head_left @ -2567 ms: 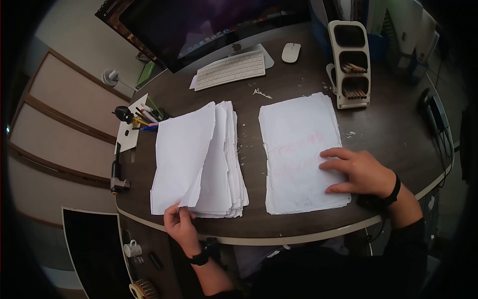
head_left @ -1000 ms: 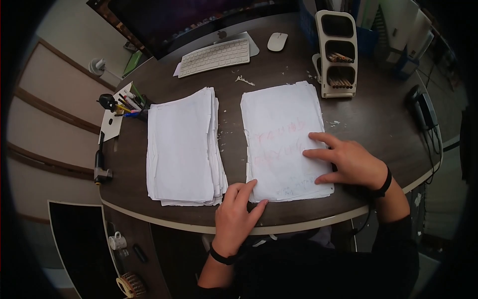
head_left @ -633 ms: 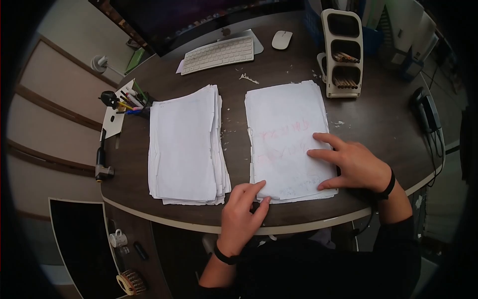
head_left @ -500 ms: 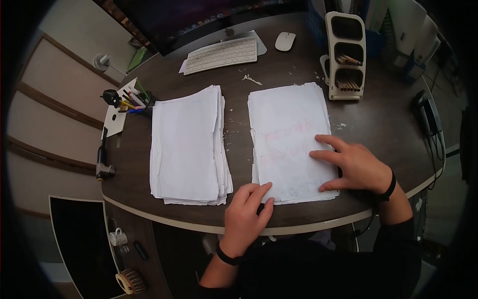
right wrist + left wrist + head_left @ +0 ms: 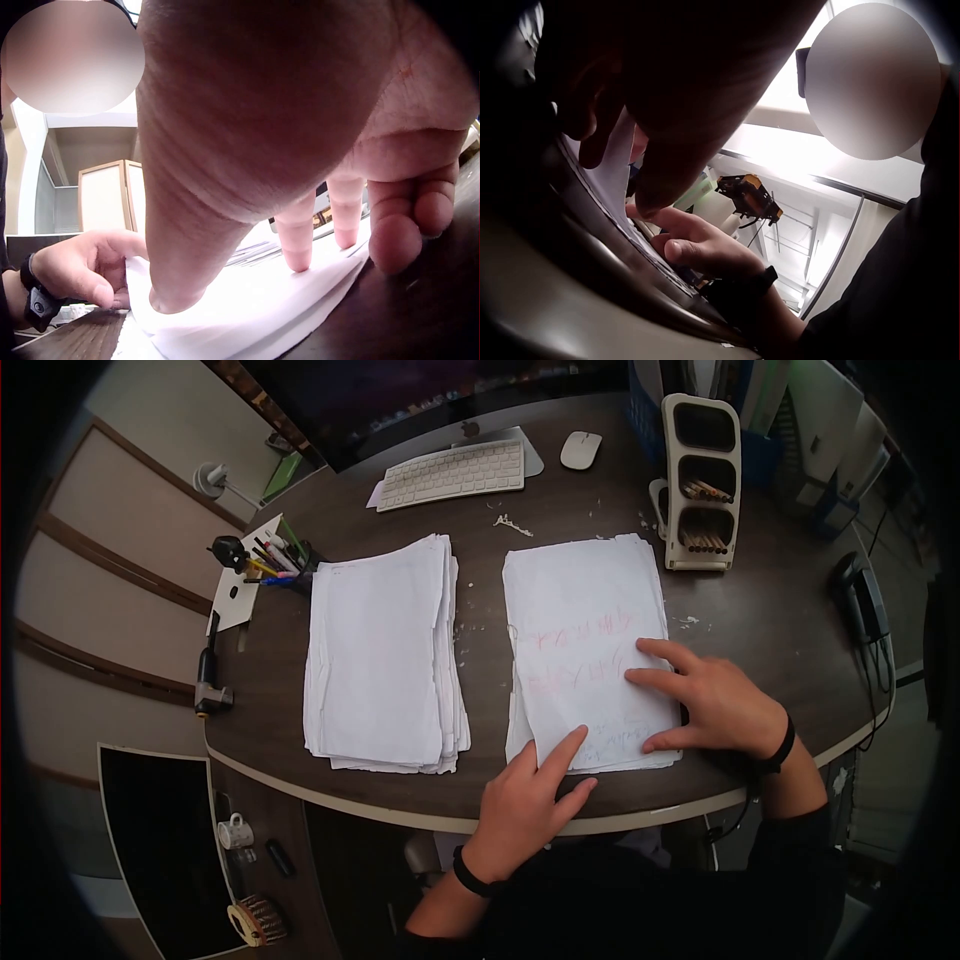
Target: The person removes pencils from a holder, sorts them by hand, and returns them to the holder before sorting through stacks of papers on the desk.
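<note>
Two piles of white paper lie on the dark desk. My right hand (image 5: 722, 702) has its fingers spread, fingertips and thumb resting on the right side of the right paper stack (image 5: 575, 590), whose top sheet bears faint reddish and bluish writing. At that stack's lower left corner is my left hand (image 5: 528, 800), its index finger stretched over the top sheet and its thumb apart near the front edge. Along the lower left, an under-sheet shows beside the top sheet. In the right wrist view, the near edges of the sheets (image 5: 247, 330) bulge upward. The left paper stack (image 5: 375, 650) lies untouched, its edges uneven.
Behind the stacks are a keyboard (image 5: 450, 475), a mouse (image 5: 580, 450) and a monitor. A white holder (image 5: 703, 550) with pencils stands at the back right, a pen cup (image 5: 290, 565) at the left. Paper scraps (image 5: 513, 525) dot the desk; a telephone (image 5: 860, 600) sits far right.
My left hand has let go of the left stack's lifted sheet, crossed to the right stack and slid rightward over its lower corner. My right hand stays on the right stack.
</note>
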### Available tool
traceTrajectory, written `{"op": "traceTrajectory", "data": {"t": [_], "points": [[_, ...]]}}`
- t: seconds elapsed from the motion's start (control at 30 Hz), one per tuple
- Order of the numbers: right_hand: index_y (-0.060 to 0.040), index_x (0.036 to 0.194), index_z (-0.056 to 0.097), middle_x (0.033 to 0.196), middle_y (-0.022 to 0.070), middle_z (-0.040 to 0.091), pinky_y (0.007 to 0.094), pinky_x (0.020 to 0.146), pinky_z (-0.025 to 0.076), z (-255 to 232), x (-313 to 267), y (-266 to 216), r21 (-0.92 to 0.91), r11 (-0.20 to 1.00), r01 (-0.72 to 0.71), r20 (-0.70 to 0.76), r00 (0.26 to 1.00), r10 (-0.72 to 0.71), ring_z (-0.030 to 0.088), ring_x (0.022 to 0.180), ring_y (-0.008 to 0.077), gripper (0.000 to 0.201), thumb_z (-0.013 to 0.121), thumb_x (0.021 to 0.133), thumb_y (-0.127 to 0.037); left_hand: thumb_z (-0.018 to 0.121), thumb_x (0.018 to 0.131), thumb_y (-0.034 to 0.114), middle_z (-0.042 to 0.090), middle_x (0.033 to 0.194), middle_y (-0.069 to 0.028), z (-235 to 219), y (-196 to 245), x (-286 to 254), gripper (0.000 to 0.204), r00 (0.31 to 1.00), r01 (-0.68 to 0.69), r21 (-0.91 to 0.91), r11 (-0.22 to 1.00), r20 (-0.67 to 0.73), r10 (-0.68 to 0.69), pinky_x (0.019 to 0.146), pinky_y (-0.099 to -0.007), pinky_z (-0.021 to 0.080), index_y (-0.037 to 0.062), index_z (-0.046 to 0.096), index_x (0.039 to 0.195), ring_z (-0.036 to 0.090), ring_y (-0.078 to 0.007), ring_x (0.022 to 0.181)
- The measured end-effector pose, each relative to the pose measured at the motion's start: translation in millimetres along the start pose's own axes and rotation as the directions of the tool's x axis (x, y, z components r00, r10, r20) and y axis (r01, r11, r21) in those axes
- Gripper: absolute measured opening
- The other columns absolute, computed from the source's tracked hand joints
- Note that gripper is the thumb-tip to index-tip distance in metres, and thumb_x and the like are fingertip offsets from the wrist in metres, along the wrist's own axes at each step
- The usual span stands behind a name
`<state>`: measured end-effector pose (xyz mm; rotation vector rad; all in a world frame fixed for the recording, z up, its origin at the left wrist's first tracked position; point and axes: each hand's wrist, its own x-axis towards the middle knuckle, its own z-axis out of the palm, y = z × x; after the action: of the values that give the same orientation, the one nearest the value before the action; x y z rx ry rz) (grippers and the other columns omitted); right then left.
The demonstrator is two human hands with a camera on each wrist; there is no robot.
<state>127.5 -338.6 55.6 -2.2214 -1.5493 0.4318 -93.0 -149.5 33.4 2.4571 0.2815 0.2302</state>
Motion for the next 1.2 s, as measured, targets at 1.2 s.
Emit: {"op": "traceTrajectory", "data": {"t": [1.2], "points": [[-0.0086, 0.133, 0.065, 0.149, 0.0194, 0.053, 0.0456, 0.093, 0.056, 3, 2, 6, 0.085, 0.996, -0.031, -0.066, 0.997, 0.037, 0.069, 0.107, 0.0406, 0.073, 0.085, 0.078, -0.052, 0.059, 0.092, -0.009, 0.069, 0.093, -0.0069, -109, -156, -55, 0.017, 0.544, 0.011, -0.634, 0.773, -0.645, -0.536, 0.069, -0.0230, 0.051, 0.0013, 0.071, 0.097, 0.065, -0.0123, 0.078]]}}
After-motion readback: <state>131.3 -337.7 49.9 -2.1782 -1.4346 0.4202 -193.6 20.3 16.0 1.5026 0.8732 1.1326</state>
